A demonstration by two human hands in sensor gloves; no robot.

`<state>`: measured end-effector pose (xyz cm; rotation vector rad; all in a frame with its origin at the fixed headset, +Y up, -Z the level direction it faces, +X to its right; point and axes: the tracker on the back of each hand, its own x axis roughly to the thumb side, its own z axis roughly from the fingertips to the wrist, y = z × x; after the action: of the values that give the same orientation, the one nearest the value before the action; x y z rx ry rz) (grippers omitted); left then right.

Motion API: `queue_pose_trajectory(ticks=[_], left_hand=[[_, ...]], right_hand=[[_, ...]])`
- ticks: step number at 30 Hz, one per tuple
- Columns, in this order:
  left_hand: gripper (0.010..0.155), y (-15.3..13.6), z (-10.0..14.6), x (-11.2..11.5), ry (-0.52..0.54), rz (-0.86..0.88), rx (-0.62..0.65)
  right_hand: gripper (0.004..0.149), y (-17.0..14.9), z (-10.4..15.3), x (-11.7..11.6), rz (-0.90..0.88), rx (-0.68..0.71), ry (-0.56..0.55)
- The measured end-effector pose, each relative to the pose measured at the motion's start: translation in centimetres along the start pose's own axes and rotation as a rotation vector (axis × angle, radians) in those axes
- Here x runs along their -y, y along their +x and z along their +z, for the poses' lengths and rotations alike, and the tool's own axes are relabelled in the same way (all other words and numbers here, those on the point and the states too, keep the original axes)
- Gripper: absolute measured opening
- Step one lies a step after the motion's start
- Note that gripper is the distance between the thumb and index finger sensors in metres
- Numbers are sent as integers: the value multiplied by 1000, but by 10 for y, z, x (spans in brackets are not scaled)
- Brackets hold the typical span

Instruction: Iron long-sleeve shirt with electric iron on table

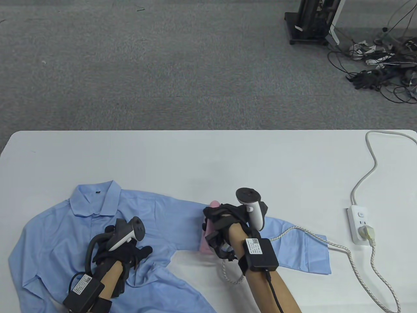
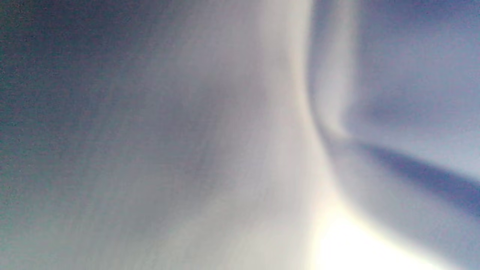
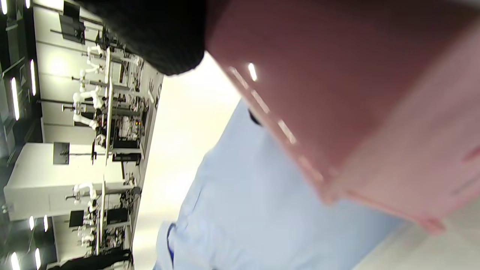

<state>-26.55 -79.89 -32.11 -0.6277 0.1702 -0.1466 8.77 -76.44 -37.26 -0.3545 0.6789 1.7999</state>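
Observation:
A light blue long-sleeve shirt [image 1: 58, 228] lies spread on the white table [image 1: 208, 156], collar towards the far side, one sleeve [image 1: 293, 247] stretched out to the right. My left hand [image 1: 130, 254] rests flat on the shirt's chest. My right hand [image 1: 224, 225] grips the handle of a pink electric iron [image 1: 208, 241] that stands on the sleeve near the armpit. In the right wrist view the iron's pink body [image 3: 356, 105] fills the upper right, with blue shirt fabric [image 3: 255, 210] under it. The left wrist view shows only blurred blue-white fabric [image 2: 405, 75].
The iron's braided cord [image 1: 355, 264] runs right across the sleeve to a plug in a white power strip [image 1: 360, 225] near the table's right edge. The strip's own white cable [image 1: 371, 163] leaves at the far right corner. Beyond the table are grey carpet and tangled cables [image 1: 378, 65].

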Motion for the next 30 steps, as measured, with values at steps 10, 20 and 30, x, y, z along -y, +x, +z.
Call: queue_pose_trajectory(ticks=[10, 20, 30], left_hand=[[94, 0, 1, 0, 2, -9, -2], [94, 0, 1, 1, 3, -14, -2], [94, 0, 3, 2, 5, -18, -3]], right_hand=[[62, -40, 32, 76, -14, -47, -120], [62, -78, 63, 150, -19, -98, -247], [62, -72, 66, 145, 60, -106, -262]])
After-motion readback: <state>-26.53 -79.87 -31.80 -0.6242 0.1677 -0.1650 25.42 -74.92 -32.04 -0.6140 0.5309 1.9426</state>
